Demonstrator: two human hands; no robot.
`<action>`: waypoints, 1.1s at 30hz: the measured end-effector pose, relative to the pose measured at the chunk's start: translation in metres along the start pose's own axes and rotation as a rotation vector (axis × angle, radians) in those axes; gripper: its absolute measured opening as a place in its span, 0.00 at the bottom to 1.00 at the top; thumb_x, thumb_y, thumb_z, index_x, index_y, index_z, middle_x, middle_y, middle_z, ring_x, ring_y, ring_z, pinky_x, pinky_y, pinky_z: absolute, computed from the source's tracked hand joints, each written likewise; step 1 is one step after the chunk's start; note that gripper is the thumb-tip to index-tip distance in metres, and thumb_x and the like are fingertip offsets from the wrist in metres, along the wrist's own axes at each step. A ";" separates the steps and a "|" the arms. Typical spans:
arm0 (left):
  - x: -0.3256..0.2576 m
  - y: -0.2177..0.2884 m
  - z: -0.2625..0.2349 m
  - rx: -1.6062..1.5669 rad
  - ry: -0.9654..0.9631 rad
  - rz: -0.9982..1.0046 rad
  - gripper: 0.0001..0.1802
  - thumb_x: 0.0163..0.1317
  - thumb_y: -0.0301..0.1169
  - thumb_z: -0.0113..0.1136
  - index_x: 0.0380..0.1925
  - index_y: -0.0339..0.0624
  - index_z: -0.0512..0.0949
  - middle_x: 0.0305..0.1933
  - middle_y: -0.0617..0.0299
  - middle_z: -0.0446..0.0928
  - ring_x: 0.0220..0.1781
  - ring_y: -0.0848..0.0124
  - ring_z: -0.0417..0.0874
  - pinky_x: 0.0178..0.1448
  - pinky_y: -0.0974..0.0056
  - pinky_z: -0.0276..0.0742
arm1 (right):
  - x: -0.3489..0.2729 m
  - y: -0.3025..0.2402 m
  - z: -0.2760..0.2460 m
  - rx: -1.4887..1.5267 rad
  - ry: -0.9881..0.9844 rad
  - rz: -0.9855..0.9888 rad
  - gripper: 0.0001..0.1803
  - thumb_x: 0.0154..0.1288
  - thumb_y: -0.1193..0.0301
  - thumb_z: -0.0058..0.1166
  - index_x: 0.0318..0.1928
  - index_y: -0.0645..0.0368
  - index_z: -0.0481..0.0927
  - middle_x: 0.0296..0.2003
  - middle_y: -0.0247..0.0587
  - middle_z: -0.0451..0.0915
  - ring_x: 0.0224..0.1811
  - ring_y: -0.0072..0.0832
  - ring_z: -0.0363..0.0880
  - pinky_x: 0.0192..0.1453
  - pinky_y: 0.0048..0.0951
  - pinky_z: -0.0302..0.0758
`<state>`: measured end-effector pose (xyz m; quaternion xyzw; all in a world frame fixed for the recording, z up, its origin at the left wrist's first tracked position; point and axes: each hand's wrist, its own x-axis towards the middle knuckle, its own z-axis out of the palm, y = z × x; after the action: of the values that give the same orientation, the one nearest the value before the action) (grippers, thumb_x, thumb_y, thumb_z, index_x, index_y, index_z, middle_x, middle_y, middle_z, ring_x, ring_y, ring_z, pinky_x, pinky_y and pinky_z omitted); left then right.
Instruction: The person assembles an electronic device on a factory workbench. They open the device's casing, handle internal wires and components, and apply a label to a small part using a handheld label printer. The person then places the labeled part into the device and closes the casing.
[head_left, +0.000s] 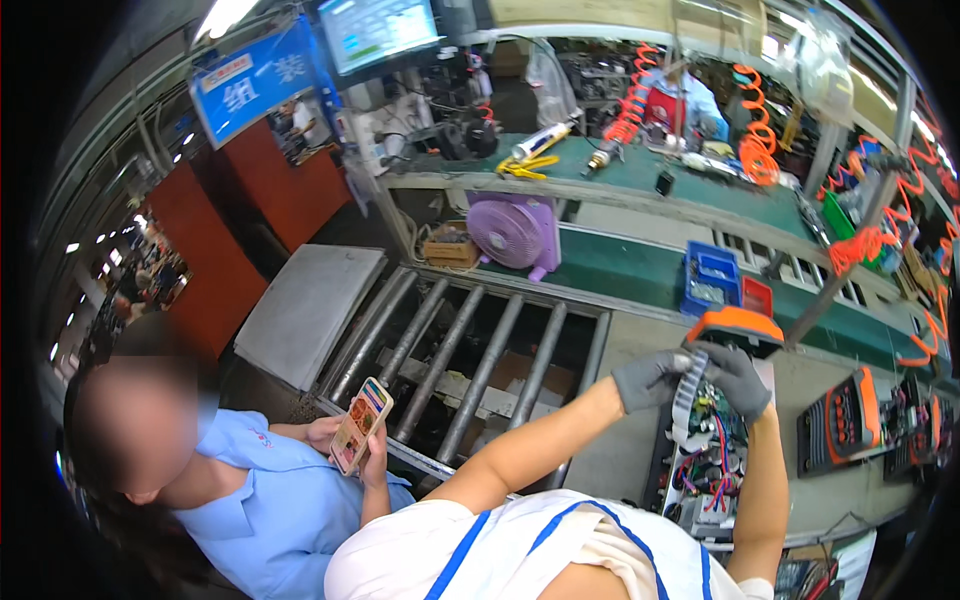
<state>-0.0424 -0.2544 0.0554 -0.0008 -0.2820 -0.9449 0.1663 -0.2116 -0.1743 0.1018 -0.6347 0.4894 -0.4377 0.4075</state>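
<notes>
My left hand [648,382], in a grey glove, pinches the upper end of a pale strip with dark segments [686,398]; it could be a strip of labels. My right hand [740,382], gloved the same way, has its fingers closed at the strip's upper right edge. The fingertips of both hands nearly meet there. From them the strip hangs down over an opened machine [716,458] with circuit parts and red and blue wires. Just beyond my hands is an orange and black panel [738,326].
At my left a person [270,490] in a light blue shirt holds a phone [361,426]. Metal rollers [470,370] run ahead. Blue parts bins [711,276] and a purple fan [513,236] stand beyond. Orange-black machines [842,422] are on the right; coiled orange hoses [757,130] hang above.
</notes>
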 end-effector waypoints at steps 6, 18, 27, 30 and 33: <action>-0.003 0.019 0.013 0.299 0.072 0.035 0.16 0.58 0.28 0.54 0.47 0.40 0.74 0.42 0.61 0.78 0.45 0.69 0.78 0.54 0.59 0.73 | 0.001 0.009 -0.016 -0.122 0.204 -0.049 0.17 0.53 0.77 0.54 0.45 0.67 0.77 0.37 0.39 0.80 0.40 0.24 0.76 0.49 0.25 0.71; 0.015 0.010 0.020 0.577 0.600 0.271 0.09 0.58 0.27 0.56 0.39 0.42 0.76 0.36 0.63 0.78 0.36 0.73 0.79 0.39 0.66 0.77 | -0.001 0.017 -0.009 0.600 0.368 0.157 0.14 0.58 0.72 0.57 0.44 0.66 0.78 0.35 0.37 0.79 0.34 0.22 0.76 0.41 0.23 0.73; 0.029 0.004 0.022 0.598 0.567 0.280 0.07 0.60 0.26 0.53 0.38 0.41 0.75 0.35 0.63 0.77 0.37 0.72 0.78 0.39 0.66 0.76 | 0.000 0.027 -0.010 0.573 0.383 0.144 0.15 0.58 0.71 0.57 0.44 0.67 0.78 0.35 0.37 0.79 0.35 0.21 0.76 0.40 0.23 0.72; 0.029 0.010 0.028 0.550 0.581 0.300 0.07 0.59 0.26 0.53 0.38 0.41 0.75 0.36 0.63 0.77 0.38 0.72 0.78 0.39 0.66 0.76 | 0.000 0.029 -0.003 0.604 0.415 0.124 0.15 0.58 0.71 0.58 0.44 0.66 0.78 0.36 0.36 0.79 0.35 0.20 0.76 0.40 0.22 0.72; 0.040 0.016 0.042 0.545 0.569 0.325 0.06 0.59 0.26 0.53 0.38 0.42 0.75 0.36 0.63 0.77 0.38 0.73 0.78 0.40 0.67 0.76 | 0.000 0.028 -0.009 0.579 0.388 0.088 0.16 0.57 0.71 0.58 0.45 0.66 0.77 0.36 0.34 0.79 0.34 0.19 0.75 0.40 0.21 0.72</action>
<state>-0.0786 -0.2571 0.1027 0.2596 -0.4605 -0.7599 0.3784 -0.2275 -0.1806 0.0780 -0.3762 0.4403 -0.6528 0.4883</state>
